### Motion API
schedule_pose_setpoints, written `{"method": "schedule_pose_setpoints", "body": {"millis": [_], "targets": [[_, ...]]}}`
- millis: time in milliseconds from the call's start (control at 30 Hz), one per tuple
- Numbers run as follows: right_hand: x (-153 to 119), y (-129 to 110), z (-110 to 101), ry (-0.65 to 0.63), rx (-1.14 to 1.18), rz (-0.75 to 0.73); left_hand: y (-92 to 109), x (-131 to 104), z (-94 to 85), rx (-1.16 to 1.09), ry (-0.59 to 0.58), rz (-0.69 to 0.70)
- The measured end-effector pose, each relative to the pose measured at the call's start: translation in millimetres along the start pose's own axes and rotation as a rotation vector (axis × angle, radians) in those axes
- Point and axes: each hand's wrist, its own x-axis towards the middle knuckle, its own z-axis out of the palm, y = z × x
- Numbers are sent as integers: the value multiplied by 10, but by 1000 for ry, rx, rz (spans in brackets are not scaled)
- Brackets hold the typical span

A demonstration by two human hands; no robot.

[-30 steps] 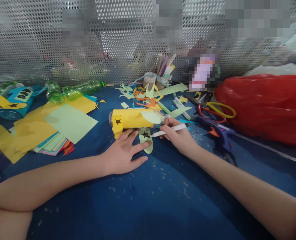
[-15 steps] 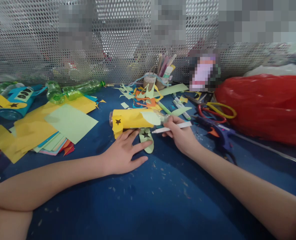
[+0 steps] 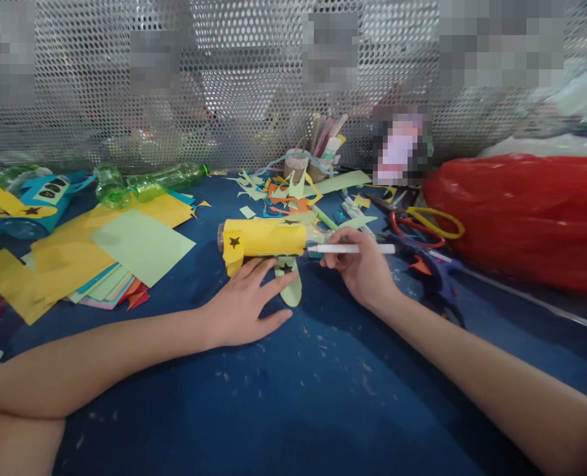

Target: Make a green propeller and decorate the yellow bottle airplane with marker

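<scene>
A clear plastic bottle wrapped in yellow paper (image 3: 268, 237) lies on its side, its neck to the right. Yellow tail pieces (image 3: 234, 243) with a black star sit at its left end. A pale green paper wing (image 3: 289, 291) with a black star sticks out toward me, and a second green wing (image 3: 301, 218) shows on the far side. My left hand (image 3: 246, 301) rests with fingers spread against the bottle and over the near wing. In my right hand (image 3: 357, 261) is a white marker (image 3: 380, 248), its tip pointing left beside the bottle's neck.
Coloured paper sheets (image 3: 142, 244) and green bottles (image 3: 167, 180) lie to the left, near a blue paper-covered bottle plane (image 3: 50, 195). Paper scraps (image 3: 288, 192) and a pot of sticks (image 3: 298, 160) stand behind. Scissors (image 3: 435, 221), a blue glue gun (image 3: 437, 268) and a red bag (image 3: 516, 225) are on the right.
My right hand has turned the marker nearly level and moved it slightly up and right, off the near wing. The bottle has rolled a little, lifting the far wing into view. My left hand stays.
</scene>
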Motion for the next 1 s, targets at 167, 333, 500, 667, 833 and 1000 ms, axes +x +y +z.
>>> {"method": "schedule_pose_setpoints", "body": {"millis": [167, 333, 500, 667, 833, 1000], "targets": [[-14, -2, 2, -44, 37, -35, 13, -8, -9, 8, 132, 77], [-28, -10, 9, -113, 13, -34, 16, 0, -107, 67, 279, 250], [-26, -13, -4, -132, 30, -50, -83, 56, -257, 177, 548, 218], [2, -11, -22, -71, 27, -28, -448, 189, -292, 54, 796, -148], [17, -32, -42, -57, 11, 8, -822, 280, -176, -162, 745, -411], [19, -52, -78, -86, 69, 24, -830, 269, -98, -309, 578, -366]]}}
